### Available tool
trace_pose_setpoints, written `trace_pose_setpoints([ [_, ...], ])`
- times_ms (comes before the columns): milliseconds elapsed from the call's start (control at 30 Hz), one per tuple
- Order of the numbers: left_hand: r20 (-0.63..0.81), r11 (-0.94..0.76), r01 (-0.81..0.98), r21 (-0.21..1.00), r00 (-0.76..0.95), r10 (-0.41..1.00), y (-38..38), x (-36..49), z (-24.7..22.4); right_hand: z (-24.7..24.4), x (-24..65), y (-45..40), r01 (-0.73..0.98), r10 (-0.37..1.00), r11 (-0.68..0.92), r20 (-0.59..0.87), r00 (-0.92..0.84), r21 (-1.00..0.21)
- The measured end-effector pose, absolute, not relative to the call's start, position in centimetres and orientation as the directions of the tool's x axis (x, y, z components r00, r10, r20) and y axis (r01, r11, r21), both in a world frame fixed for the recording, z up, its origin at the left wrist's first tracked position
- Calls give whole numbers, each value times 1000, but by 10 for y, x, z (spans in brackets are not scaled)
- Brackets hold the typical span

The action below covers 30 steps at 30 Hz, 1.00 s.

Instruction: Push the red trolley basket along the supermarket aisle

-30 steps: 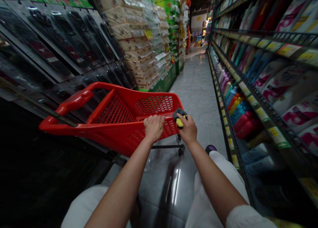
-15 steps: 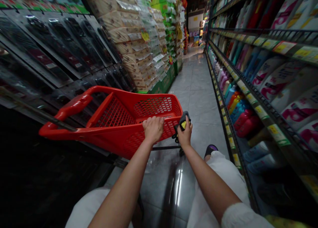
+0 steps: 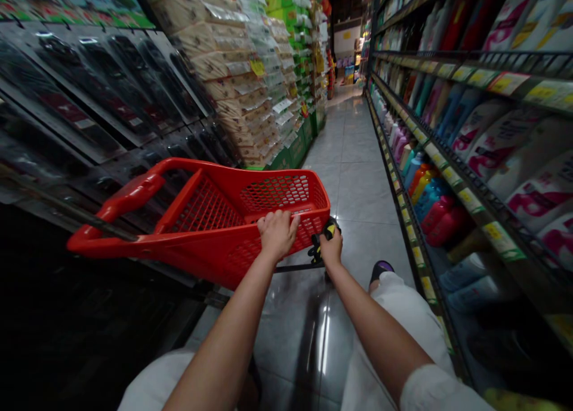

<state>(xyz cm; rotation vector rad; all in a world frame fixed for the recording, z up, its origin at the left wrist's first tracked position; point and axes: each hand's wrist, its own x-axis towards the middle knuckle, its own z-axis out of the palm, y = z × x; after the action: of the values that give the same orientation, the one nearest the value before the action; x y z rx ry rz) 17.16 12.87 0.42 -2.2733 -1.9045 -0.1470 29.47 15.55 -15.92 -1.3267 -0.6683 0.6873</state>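
A red plastic shopping cart stands sideways in front of me, its handle at the left. My left hand is closed over the near rim of its basket, close to the front end. Just beyond that end, outside the basket, my right hand grips a small black-and-yellow item with dark looped parts hanging to its left. My fingers cover much of this item, and I cannot make out its kind.
At the right a long shelf carries several rows of bottles. Hanging dark packaged goods and stacked tissue-like packs line the left. A tiled aisle floor runs ahead. My shoe is beside the right shelf.
My right hand has lowered slightly and turned the black-and-yellow item, so its dark loops show more. My left hand keeps its grip on the cart rim.
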Motion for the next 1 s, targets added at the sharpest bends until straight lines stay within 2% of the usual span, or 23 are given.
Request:
trace_pose_setpoints([
  [67,136,-252,963,-98,264,955,130,160,12,-163,293,154,-105,792,76,-4,611,-992],
  [133,67,-334,932,-142,345,936,131,141,21,-157,294,155,-114,799,104,15,601,-988],
  [300,-15,-217,928,-301,223,975,132,102,35,-139,297,154,9,784,248,206,585,-969],
  [367,5,-183,931,-317,194,981,133,99,34,-147,293,151,16,798,164,142,586,-986],
  [467,41,-164,938,-305,185,982,135,106,30,-164,286,149,-54,857,-11,-38,515,-998],
  [533,58,-156,942,-296,180,982,138,112,28,-166,285,151,-92,872,-16,-59,486,-996],
  [667,77,-157,951,-267,184,980,146,124,25,-148,286,158,43,821,230,217,528,-972],
  [733,83,-157,956,-248,182,980,149,131,24,-145,282,159,106,818,254,272,507,-961],
  [800,93,-148,962,-228,173,981,148,140,23,-153,275,160,110,821,173,205,533,-979],
  [900,113,-120,972,-202,145,983,144,153,20,-170,267,163,18,798,50,51,601,-999],
  [1000,125,-98,978,-182,122,985,137,162,18,-167,273,174,-71,757,53,-7,653,-996],
])
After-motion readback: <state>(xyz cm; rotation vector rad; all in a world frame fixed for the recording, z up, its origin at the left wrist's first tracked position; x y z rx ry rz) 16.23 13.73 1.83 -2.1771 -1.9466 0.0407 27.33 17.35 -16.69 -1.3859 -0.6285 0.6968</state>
